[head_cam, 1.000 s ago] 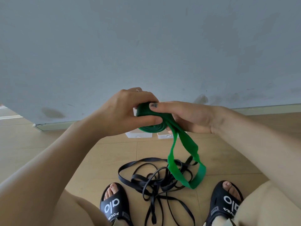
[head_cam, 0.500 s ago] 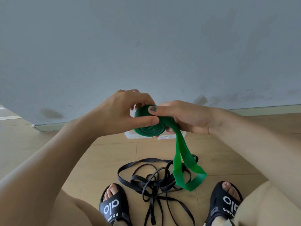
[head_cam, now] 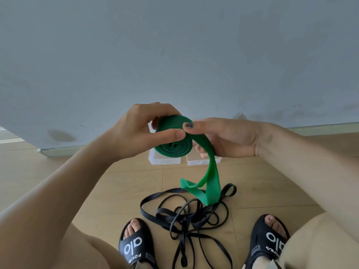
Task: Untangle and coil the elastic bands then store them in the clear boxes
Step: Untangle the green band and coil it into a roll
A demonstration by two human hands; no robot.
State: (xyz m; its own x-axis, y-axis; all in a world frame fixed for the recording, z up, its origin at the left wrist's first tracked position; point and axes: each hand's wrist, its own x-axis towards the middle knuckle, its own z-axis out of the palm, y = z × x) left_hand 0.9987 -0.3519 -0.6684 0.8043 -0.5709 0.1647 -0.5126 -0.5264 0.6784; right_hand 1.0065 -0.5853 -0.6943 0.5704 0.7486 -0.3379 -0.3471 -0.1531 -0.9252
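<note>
Left hand [head_cam: 139, 131] grips the coiled part of the green elastic band [head_cam: 173, 139], coil face turned toward the camera. Right hand [head_cam: 223, 138] pinches the band at the coil rim; its loose tail hangs downward over the tangled black bands [head_cam: 186, 216]. Two clear boxes [head_cam: 165, 159] sit behind, apparently open-topped.

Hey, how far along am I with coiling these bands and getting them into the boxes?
Done: most of the green band is wound into a tight roll. In hand: your left hand grips the roll while your right hand feeds the loose tail hanging below. Left: finish that tail, untangle and coil the black bands heaped on the floor, then store both in the clear boxes, which are mostly hidden behind your hands.
</note>
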